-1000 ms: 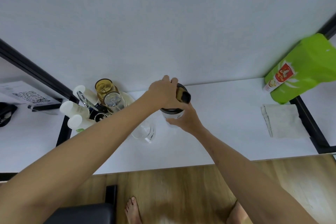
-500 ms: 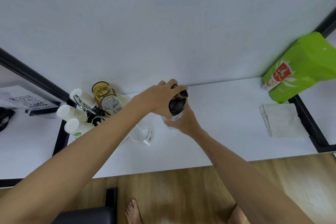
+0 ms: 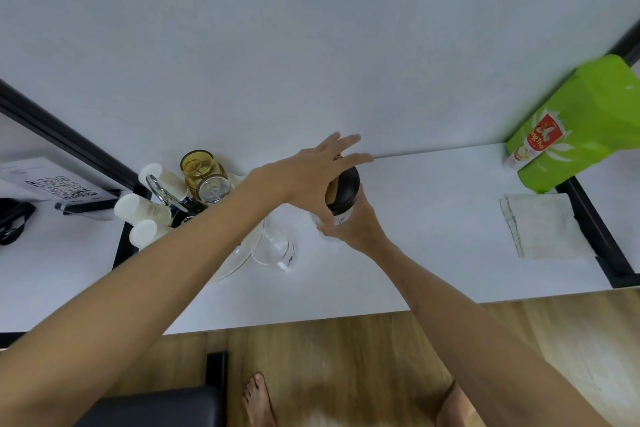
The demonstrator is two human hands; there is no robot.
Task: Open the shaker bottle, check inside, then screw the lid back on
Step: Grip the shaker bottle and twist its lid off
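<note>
Shaker [image 3: 341, 199], one, black lid [image 3: 343, 185], label unreadable; held over the white tabletop [image 3: 433, 218] near the wall. Right hand [image 3: 353, 224]: grip closed round its body. Left hand [image 3: 311, 177]: fingers spread, palm against the lid. Green bag [image 3: 575, 125], one, reads "ng Tho". White bottles [image 3: 142, 208], three. Clear glass [image 3: 277, 248], one.

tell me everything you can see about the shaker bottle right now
The shaker bottle has a glossy black domed lid with a tan or gold part showing at its left side, and a pale body with dark lettering just below. It is tilted, its top leaning toward the wall, over the white table. The right hand grips the body from below, hiding most of it. The left hand lies on the lid, fingers stretched out straight rather than curled. The lid appears seated.
</note>
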